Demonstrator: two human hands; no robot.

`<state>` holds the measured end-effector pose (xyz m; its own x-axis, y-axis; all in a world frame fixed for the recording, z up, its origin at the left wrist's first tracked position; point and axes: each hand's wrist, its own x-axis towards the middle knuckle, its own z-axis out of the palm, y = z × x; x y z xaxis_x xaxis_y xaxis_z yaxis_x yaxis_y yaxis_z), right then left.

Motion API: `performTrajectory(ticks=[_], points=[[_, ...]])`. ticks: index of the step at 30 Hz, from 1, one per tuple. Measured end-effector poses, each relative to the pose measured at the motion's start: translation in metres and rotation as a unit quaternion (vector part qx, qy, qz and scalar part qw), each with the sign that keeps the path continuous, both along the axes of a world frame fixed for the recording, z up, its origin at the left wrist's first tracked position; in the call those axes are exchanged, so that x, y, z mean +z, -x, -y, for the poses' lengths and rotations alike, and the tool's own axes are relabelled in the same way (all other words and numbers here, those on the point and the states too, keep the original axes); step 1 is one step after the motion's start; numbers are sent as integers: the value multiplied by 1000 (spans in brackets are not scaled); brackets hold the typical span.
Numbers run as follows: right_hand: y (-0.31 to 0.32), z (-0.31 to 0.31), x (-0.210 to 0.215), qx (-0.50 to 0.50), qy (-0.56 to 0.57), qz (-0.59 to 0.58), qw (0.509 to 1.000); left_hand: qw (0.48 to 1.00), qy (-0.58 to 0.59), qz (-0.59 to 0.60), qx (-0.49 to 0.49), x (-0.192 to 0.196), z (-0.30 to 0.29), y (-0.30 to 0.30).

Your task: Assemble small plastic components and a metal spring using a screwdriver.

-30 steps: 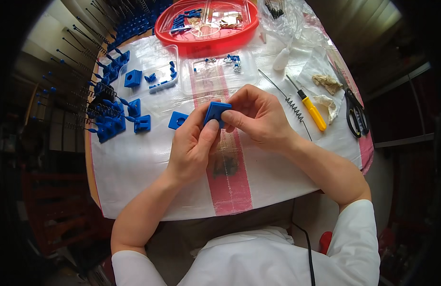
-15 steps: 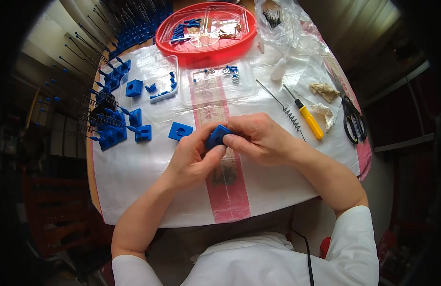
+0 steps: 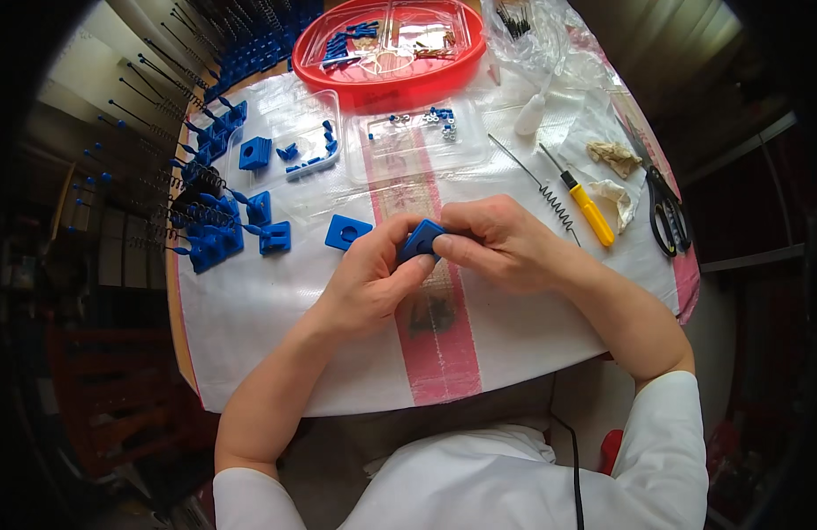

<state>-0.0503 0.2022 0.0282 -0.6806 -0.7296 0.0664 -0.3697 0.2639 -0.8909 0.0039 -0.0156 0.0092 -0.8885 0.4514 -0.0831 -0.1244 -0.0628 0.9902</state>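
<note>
- While the left hand [image 3: 368, 284] grips a small blue piece [image 3: 421, 238] between thumb and fingers, the right hand [image 3: 504, 246] pinches its opposite edge.
- Both hands are nearly closed around that piece, which is tilted over the pink stripe [image 3: 441, 358] of the covered worktop [image 3: 267, 353]; whether it touches the surface, I cannot tell.
- Just left of the fingers lies a blue square plate [image 3: 339, 235] with a round hole.
- To the right, a coiled wire [image 3: 554, 203] lies near a yellow-handled screwdriver [image 3: 590, 215], with black-handled scissors [image 3: 659, 231] beyond.
</note>
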Motion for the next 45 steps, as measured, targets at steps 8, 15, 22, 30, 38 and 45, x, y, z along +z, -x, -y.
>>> performTrajectory(ticks=[8,15,22,30,38,45], points=[[1,3,2,2,18,-1,1000,999,16,-43,16,-1,0,1],[2,2,4,-5,36,-77,996,997,-60,23,44,0,-5,-2],[6,-2,-3,-15,-13,-172,985,1000,-8,11,3,0,0,-1],[6,-3,0,1,9,-75,997,1000,4,24,-6,4,2,-2],[5,-1,-2,-10,50,-62,997,1000,5,31,2,4,0,-2],[6,-2,-1,-13,14,-39,999,999,-23,44,4,0,0,0]])
